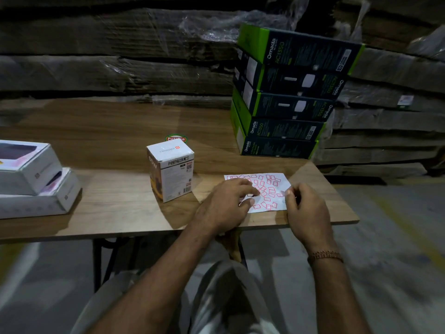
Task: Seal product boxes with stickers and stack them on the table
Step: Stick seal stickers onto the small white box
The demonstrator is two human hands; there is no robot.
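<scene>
A white sheet of small red-edged stickers (267, 184) lies flat near the table's right front edge. My left hand (226, 206) rests on the sheet's left part with its fingers bent down onto it. My right hand (305, 208) hovers at the sheet's right edge and pinches a small sticker (287, 192) between thumb and fingertips. A white cube-shaped Portronics box (171, 172) stands upright just left of the sheet. A stack of several dark green Omada boxes (286, 102) rises behind the sheet at the back right.
Two flat white boxes (36, 179) lie stacked at the table's left edge. A round green and red label (176, 138) lies behind the cube box. The wooden table (108, 131) stands against wrapped cardboard stacks (96, 56). Grey floor lies to the right.
</scene>
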